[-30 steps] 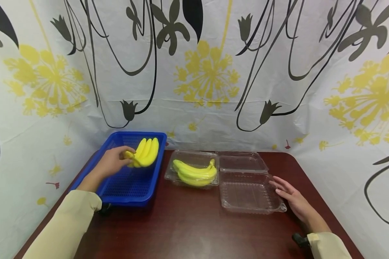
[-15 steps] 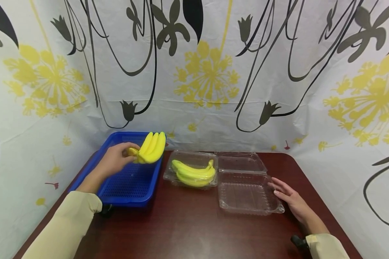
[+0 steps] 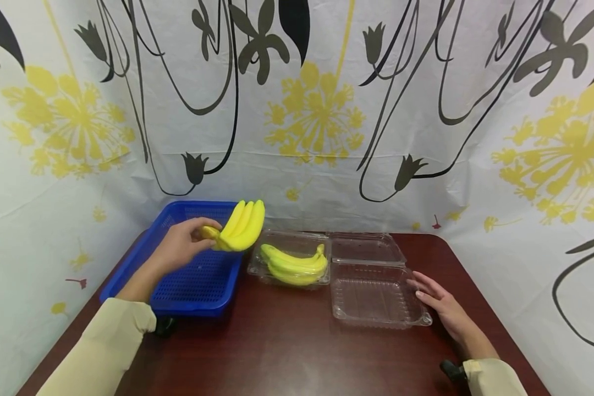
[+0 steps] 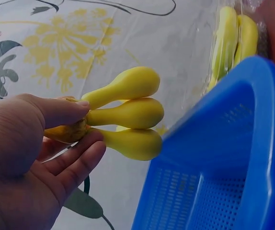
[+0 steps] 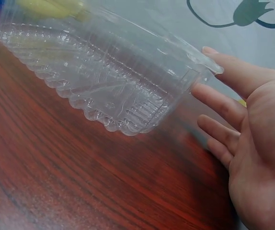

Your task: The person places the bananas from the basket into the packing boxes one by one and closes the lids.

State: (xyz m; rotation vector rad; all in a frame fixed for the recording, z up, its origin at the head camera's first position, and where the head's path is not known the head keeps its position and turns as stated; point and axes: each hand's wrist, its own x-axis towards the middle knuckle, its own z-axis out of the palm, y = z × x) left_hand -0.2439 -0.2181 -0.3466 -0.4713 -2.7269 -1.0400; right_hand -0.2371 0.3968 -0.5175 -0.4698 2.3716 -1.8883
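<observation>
My left hand [image 3: 180, 245] pinches a bunch of yellow bananas [image 3: 245, 225] by its stem end, thumb on one side and fingers on the other. The bunch is raised over the right side of a blue basket [image 3: 193, 305], fruit pointing away from the palm [image 4: 132, 115]. My right hand [image 3: 445, 308] is at the right side of an open clear plastic clamshell box [image 3: 376, 300]; in the right wrist view its thumb and forefinger lie at the rim corner, the other fingers [image 5: 219, 129] loosely extended. The lid [image 3: 366, 248] lies folded back.
A second clear box [image 3: 254, 267], holding greenish-yellow bananas [image 3: 294, 267], stands between the basket and the open box. All stand on a dark red-brown table [image 3: 287, 341]. A patterned curtain [image 3: 307, 187] hangs close behind and along both sides.
My left hand has lifted the bananas from inside the basket and carried them right, over its right rim. The right hand stays beside the open box.
</observation>
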